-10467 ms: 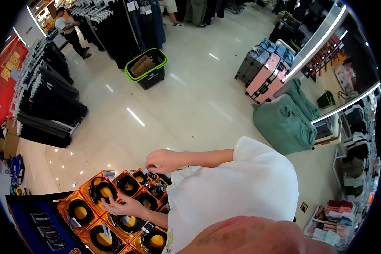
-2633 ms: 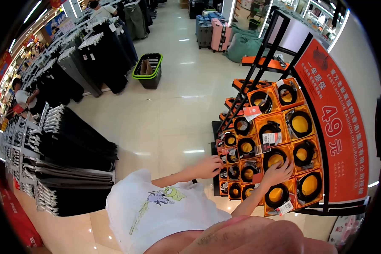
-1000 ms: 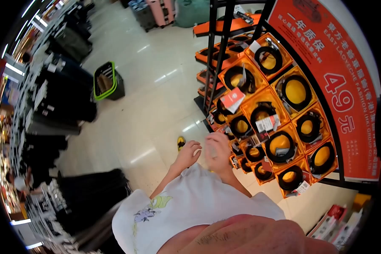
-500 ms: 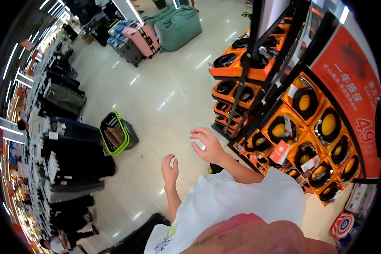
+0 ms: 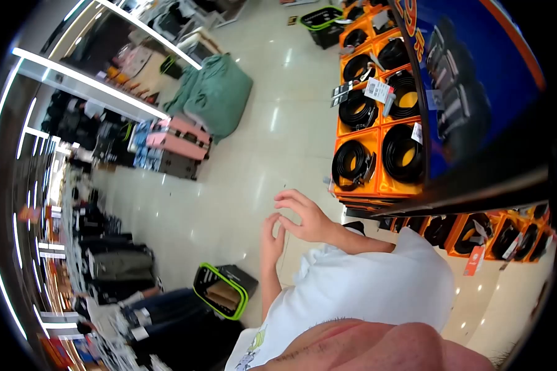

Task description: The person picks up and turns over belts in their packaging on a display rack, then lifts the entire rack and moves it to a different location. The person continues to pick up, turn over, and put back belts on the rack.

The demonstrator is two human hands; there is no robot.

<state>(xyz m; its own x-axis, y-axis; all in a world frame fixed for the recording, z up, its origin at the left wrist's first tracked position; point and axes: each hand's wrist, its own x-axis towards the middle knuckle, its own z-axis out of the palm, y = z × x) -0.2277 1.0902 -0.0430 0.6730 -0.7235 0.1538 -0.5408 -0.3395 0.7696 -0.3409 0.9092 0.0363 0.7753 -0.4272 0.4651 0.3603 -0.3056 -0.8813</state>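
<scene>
Half a second ago the two hands were apart; now the left hand (image 5: 271,235) has closed in until its fingertips sit just beside the right hand's (image 5: 306,219) thumb. The green-rimmed shopping basket (image 5: 196,288) now lies below them rather than to their left. Both hands are empty: the right one's fingers are spread and loosely curved, the left one's pressed together and pointing up. The nearest coiled black belt (image 5: 351,164) rests in the orange display rack (image 5: 378,162), right of the right hand and untouched.

The left hand (image 5: 271,232) is just beside the right hand (image 5: 306,216), both over the floor (image 5: 260,154) — belt rack (image 5: 377,145) to their right. A basket (image 5: 220,297) stands on the floor near the body — suitcases (image 5: 170,145) and sacks (image 5: 213,93) stand well beyond.
</scene>
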